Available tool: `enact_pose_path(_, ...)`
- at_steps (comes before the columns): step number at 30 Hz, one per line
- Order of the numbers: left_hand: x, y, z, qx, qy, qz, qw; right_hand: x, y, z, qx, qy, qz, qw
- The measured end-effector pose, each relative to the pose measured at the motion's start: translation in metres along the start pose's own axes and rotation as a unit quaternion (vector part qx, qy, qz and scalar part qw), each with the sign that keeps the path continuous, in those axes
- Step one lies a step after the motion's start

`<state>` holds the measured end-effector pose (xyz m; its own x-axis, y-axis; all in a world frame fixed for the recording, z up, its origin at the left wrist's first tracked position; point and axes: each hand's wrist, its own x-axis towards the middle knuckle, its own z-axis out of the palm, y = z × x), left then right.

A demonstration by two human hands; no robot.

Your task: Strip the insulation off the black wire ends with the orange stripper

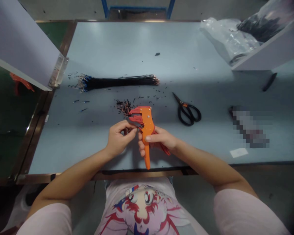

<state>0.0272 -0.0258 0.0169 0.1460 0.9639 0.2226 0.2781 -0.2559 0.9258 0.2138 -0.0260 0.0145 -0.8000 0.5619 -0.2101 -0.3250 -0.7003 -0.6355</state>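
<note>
My right hand (159,138) is wrapped round the handles of an orange and red wire stripper (148,119), whose red jaws point left. Close against the tool's left side, my left hand (120,137) has its thumb and fingers pinched on what looks like a thin dark wire, mostly hidden by the fingers. Just beyond the jaws lies a small heap of dark and copper-coloured scraps (123,107). Farther back, a bundle of black wires (120,81) rests lengthwise, with blue and silvery ends at left and bare copper ends at right.
Black-handled scissors (189,112) lie right of the stripper. A blurred-out object (251,127) and a white paper slip (239,152) are farther right. Clear plastic bags (231,37) sit at the back right. Upright panels (22,42) flank the blue-grey table (137,39); small scraps dot its surface.
</note>
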Motion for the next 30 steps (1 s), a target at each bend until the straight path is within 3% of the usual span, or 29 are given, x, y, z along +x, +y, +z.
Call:
enact_pose_path(6,-0.0009,0.008,0.003,0.003,-0.006,0.02,1.0,0.0,0.002,0.002,-0.002,-0.016,0.0,1.0)
enact_pose_path(13,-0.0005,0.0081,0.0032,0.018,0.004,0.028,0.999,-0.0003,0.002,0.0055,-0.006,0.022,-0.012,1.0)
enact_pose_path(30,-0.0009,0.0102,0.0032,0.016,-0.008,0.029,0.999,-0.0018,0.0013,0.0046,-0.05,0.017,0.004,0.999)
